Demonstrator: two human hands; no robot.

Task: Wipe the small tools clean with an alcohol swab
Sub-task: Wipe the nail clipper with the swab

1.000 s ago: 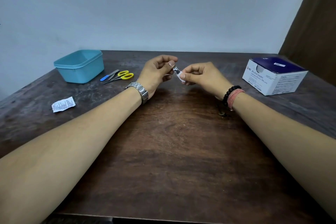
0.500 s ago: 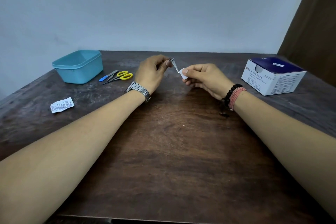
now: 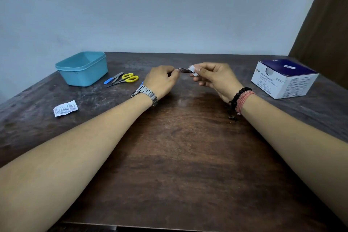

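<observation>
At the centre we hold a small metal tool (image 3: 184, 70) (likely a nail clipper, though it is too small to be sure), level above the table (image 3: 178, 156), well toward the 12 o'clock side. Our left hand (image 3: 162, 81) pinches its left end with curled fingertips; our right hand (image 3: 212, 76) is clamped on the white alcohol swab (image 3: 193, 70), folded around the tool's right end. We judge the tool stiff, light and slick once wet, so it wants a firm pinch at one end while the swab slides along the rest. The swab is soft and thin and can bunch or slip off an edge; any cutting lip deserves care.

Outward, toward 10 o'clock, lie yellow-handled scissors (image 3: 128, 78) and a blue-handled tool (image 3: 113, 78), side by side on the table, just beside a blue tub (image 3: 82, 70). We take them to be awaiting their wipe. At 9 o'clock lies a torn swab wrapper (image 3: 65, 108). At 2 o'clock stands the box of alcohol swabs (image 3: 284, 79), well apart from our hands.
</observation>
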